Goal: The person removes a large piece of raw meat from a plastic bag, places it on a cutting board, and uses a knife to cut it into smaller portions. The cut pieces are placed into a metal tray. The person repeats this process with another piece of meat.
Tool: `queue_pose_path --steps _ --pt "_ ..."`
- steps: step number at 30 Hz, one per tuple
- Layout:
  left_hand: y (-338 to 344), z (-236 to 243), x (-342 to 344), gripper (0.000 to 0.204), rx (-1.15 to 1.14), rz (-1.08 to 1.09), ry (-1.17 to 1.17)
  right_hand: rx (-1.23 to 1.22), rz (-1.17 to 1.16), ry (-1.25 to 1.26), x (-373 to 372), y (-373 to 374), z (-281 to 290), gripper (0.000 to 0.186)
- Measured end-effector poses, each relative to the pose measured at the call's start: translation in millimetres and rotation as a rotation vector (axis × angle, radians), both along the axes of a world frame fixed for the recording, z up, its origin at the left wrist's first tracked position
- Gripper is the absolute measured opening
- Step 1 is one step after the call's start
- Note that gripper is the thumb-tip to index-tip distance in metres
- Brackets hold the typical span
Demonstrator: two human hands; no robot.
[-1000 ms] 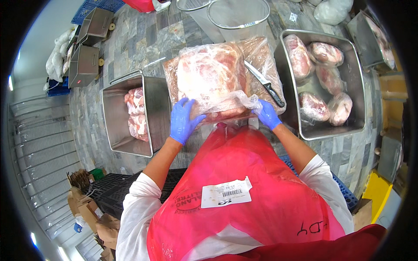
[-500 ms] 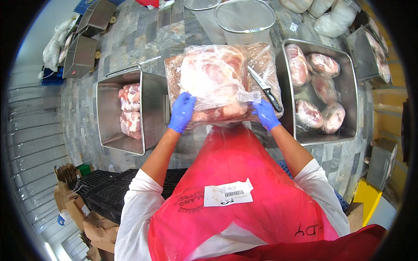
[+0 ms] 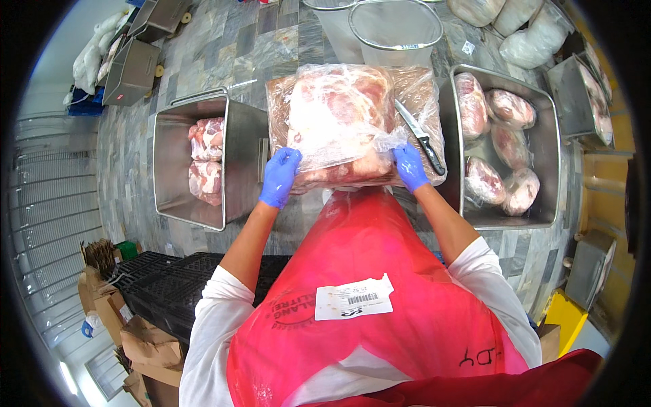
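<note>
Left hand (image 3: pixel 279 178), right hand (image 3: pixel 410 167): grasping film (image 3: pixel 339 148), apparently for tension | worktop (image 3: pixel 417 85) near edge | knife (image 3: pixel 420 138): right edge, likely for access

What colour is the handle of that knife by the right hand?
Black: the knife handle shows best in the head view.

Slick Plastic, Dulled Metal

At 12 o'clock, creased, glossy plastic film (image 3: pixel 329 153) clings to a moist-looking meat slab (image 3: pixel 349 169). The boning knife (image 3: pixel 420 138) at 2 o'clock pairs a smooth metal blade (image 3: pixel 407 119) with a black, plastic-looking handle (image 3: pixel 430 152). Metal tubs (image 3: pixel 245 159) at 10 and 2 carry a soft, dull sheen. At 6 o'clock, a shiny, wrinkled plastic apron (image 3: pixel 376 247) bears a matt, paper-like label (image 3: pixel 354 299); cardboard boxes (image 3: pixel 152 342) at 8 are matt. The floor tiles (image 3: pixel 203 64) look smooth, faintly glossy.
</note>
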State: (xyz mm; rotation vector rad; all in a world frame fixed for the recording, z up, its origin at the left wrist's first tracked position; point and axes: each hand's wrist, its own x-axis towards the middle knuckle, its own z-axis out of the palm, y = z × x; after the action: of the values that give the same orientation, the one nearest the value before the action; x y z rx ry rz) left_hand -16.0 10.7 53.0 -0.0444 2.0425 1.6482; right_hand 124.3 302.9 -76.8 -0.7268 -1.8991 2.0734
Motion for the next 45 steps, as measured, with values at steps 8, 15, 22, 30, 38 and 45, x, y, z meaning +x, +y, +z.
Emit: queue_pose_path --steps 8,15,22,30,38,45 --pt "2.0 28.6 -13.7 0.012 -0.069 -0.131 0.018 -0.078 -0.034 -0.102 -15.7 18.5 12.2 0.032" --pt "-47.8 8.4 -48.0 0.014 -0.007 -0.034 0.098 0.397 0.258 0.134 -37.2 17.6 97.5 0.023" --pt "-40.0 33.8 -67.0 0.024 -0.091 -0.255 0.224 0.664 0.333 0.227 -154.5 34.0 221.7 0.034" --pt "102.4 75.0 -49.1 0.047 0.094 -0.336 0.47 0.866 0.646 0.469 -206.1 -41.4 290.2 0.028" --pt "-21.4 19.3 -166.5 0.017 0.619 0.329 -0.129 0.953 0.395 0.35 -163.0 32.0 209.3 0.053" --pt "-186.8 -9.3 -90.7 0.023 0.566 0.727 -0.235 1.177 0.39 -0.011 -92.3 37.7 123.6 0.066"
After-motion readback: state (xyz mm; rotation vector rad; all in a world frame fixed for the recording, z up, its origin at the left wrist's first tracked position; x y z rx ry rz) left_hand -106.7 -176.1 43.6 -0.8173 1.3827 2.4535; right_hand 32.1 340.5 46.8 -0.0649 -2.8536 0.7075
